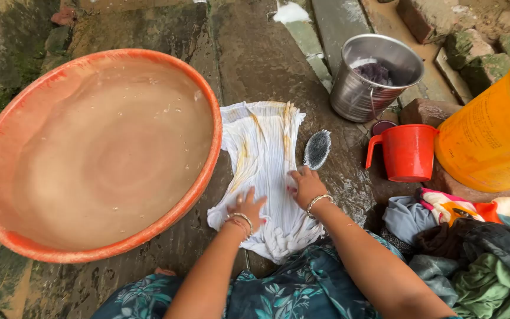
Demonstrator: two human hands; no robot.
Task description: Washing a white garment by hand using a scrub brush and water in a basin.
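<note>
At nine o'clock, a wide orange basin [98, 155] full of murky water, rim just beside the cloth. At centre, a wet white garment [262, 177] with yellowish streaks, spread flat on the stone slab [255, 53]. Left hand [246, 210] pressed open on its lower part; right hand [307, 186] a little apart from the left, closed on the handle of a scrub brush [317, 149] resting at the garment's right edge. At two o'clock, a steel bucket [373, 77], a red mug [405, 152], a yellow drum [491, 136]; at four o'clock, heaped clothes [473, 248]. Likely risks: cloth bunching or sliding under hard strokes if left palm lifts; brush snagging thin fabric; basin water slopping over if nudged.
</note>
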